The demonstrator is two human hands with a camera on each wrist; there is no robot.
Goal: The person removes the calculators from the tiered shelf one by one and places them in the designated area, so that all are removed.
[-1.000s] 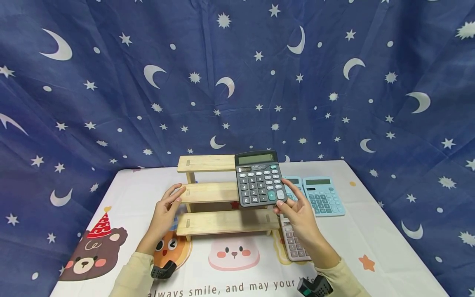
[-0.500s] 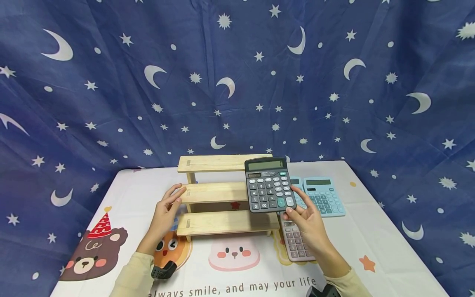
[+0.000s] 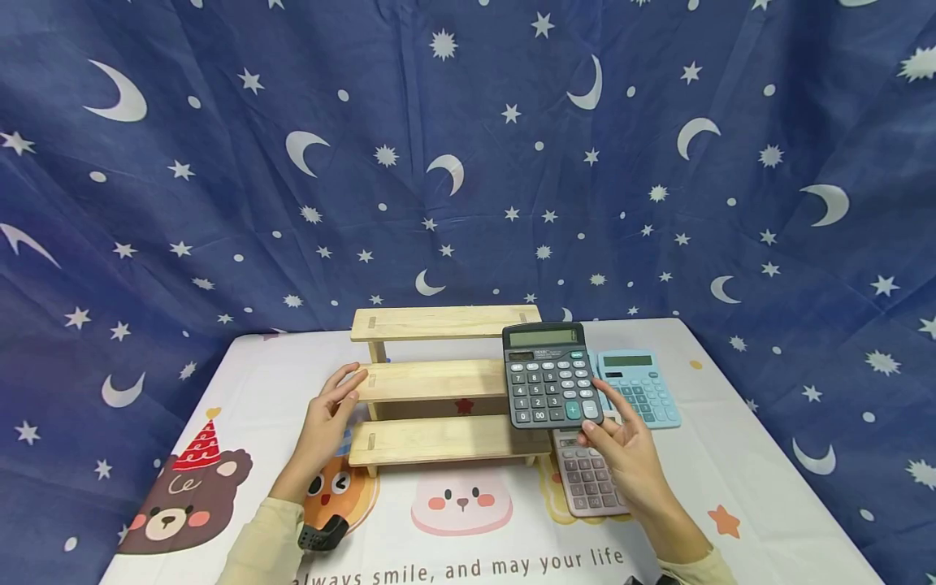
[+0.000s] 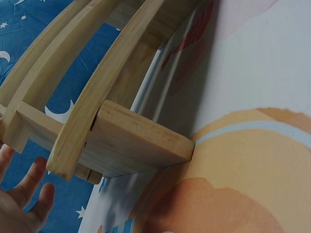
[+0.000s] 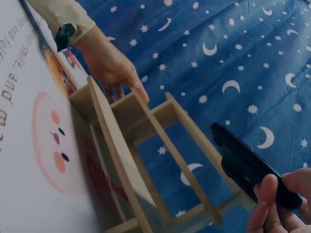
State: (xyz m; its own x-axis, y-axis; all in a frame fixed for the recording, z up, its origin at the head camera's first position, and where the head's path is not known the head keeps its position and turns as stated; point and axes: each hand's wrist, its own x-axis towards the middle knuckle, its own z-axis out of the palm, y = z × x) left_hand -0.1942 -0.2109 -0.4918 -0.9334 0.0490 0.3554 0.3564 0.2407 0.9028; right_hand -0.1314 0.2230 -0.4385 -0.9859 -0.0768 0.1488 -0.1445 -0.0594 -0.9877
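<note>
My right hand (image 3: 634, 455) pinches a dark grey desk calculator (image 3: 539, 382) by its lower right corner. The calculator is raised in front of the right end of a three-tier wooden display shelf (image 3: 431, 379), its keys and screen toward me. In the right wrist view the calculator (image 5: 248, 162) appears edge-on between thumb and fingers. My left hand (image 3: 322, 422) rests its fingertips against the left end of the middle tier. Loosely spread fingers (image 4: 34, 179) show beside the shelf's end in the left wrist view. The dark calculator covers the tiers' right ends.
Right of the shelf lies a light blue calculator (image 3: 638, 388); a second blue one is mostly hidden behind the dark calculator. A pink calculator (image 3: 585, 483) lies nearer me, partly under my right hand. A printed white cloth (image 3: 731, 439) covers the table, before a blue starry curtain (image 3: 468, 162).
My right hand has moved the dark grey calculator right and a little down, away from the shelf's middle, uncovering more of the tiers. My left hand has stayed at the shelf's left end.
</note>
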